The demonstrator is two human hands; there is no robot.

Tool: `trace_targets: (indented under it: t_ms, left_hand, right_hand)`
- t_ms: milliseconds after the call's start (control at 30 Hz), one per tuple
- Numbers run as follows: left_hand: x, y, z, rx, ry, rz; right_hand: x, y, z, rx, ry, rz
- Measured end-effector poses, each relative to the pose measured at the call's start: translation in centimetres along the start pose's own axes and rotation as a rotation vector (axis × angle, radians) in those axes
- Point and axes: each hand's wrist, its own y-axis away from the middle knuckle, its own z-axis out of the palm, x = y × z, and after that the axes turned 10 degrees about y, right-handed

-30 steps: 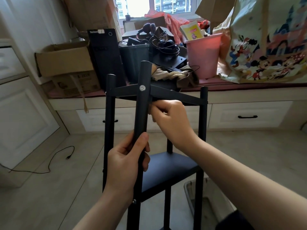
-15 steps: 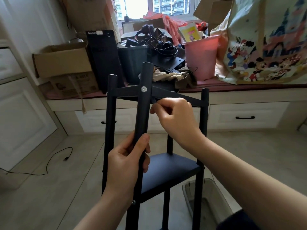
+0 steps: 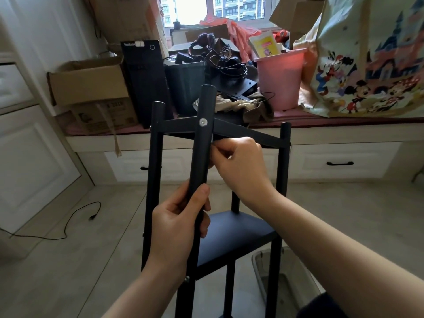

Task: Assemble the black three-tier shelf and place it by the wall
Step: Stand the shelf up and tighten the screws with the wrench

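The black shelf (image 3: 236,235) stands upright in front of me on the floor, with round black posts and dark boards. Its near post (image 3: 203,143) carries a silver screw head (image 3: 203,122) where the top board (image 3: 243,134) meets it. My left hand (image 3: 181,228) is wrapped around that near post below the top board. My right hand (image 3: 241,164) is just under the top board, beside the post, with fingers pinched together; what they pinch is hidden. The middle board is below my right wrist.
A window bench (image 3: 344,125) behind the shelf holds cardboard boxes (image 3: 89,81), a black computer tower (image 3: 146,81), a pink bucket (image 3: 280,81) and a cartoon-print bag (image 3: 367,65). A cable (image 3: 75,216) lies on the floor at left. A clear tray (image 3: 289,276) lies at lower right.
My right hand has stayed under the top board next to the near post, its fingers shifting slightly. My left hand keeps its hold on the post. The view has shifted a little.
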Motion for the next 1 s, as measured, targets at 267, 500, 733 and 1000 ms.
trace_targets:
  t_ms: [267,500,733,1000]
  left_hand:
    - [0.0,0.2,0.2,0.002,-0.018,0.007]
    - [-0.1,0.0,-0.1,0.012,-0.012,0.006]
    - [-0.1,0.0,-0.3,0.013,0.001,-0.002]
    - [0.2,-0.1,-0.7,0.032,0.023,-0.022]
  right_hand:
    - [0.8,-0.6,2.8,0.141,-0.041,0.028]
    - [0.5,-0.7,4.6,0.158,-0.161,0.093]
    - [0.3,-0.7,4.6,0.154,-0.193,0.09]
    - [1.3,0.3,2.4,0.02,-0.023,-0.06]
